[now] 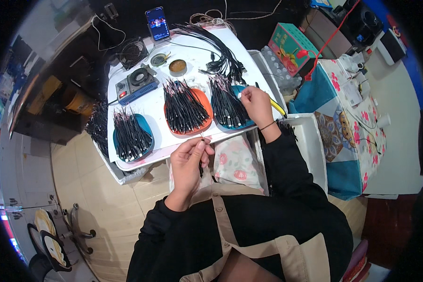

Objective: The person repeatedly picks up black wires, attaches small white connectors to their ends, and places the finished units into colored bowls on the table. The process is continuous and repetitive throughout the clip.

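Note:
My left hand (191,162) is closed in front of the table edge, pinching a thin black cable (201,167) whose fine bare wire ends point up. My right hand (258,105) is held over the right blue tray (239,88), fingers pressed together; a small whitish bit shows at the fingertips, too small to name. Black cables with small plugs fill that tray in a dense bundle (228,104). Similar bundles lie in the orange tray (207,99) at the middle and the left blue tray (147,136).
Behind the trays stand a small device with a dial and red switch (135,85), a round tin of brown stuff (177,66) and an upright phone (158,24). Loose black cables (221,47) spread at the back. Yellow-handled pliers (278,108) lie beside my right wrist. White foam boxes (310,145) flank the table.

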Demonstrator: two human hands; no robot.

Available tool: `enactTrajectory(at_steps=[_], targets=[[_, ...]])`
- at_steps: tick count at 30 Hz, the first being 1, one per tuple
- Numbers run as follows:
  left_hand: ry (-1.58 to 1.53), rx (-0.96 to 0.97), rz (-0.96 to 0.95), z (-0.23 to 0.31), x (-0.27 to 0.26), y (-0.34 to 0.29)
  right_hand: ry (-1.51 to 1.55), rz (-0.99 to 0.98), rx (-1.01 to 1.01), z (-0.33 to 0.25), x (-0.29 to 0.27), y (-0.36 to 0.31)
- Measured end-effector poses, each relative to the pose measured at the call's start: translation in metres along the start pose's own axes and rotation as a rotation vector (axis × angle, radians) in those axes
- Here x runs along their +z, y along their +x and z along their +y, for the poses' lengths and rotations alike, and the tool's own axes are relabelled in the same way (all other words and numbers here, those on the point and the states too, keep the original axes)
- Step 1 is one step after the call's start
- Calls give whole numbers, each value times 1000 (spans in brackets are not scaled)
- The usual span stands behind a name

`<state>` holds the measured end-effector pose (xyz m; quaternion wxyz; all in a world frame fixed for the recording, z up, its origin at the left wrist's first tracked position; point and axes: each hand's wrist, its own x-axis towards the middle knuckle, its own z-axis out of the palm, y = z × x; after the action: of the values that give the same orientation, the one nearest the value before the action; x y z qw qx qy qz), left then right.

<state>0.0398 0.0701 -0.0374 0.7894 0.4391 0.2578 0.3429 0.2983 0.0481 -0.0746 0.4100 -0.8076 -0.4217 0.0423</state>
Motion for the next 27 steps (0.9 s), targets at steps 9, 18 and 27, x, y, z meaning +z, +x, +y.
enactTrajectory(at_steps=[9,18,27], targets=[[-13,191,44,4,16,15,250,316,-340,-55,-24,-22],[-21,327,9,21,30,6,892,-450,40,-117,-39,-100],[-27,302,-23,19,26,-3,553,-412,-103,-126,-43,-108]])
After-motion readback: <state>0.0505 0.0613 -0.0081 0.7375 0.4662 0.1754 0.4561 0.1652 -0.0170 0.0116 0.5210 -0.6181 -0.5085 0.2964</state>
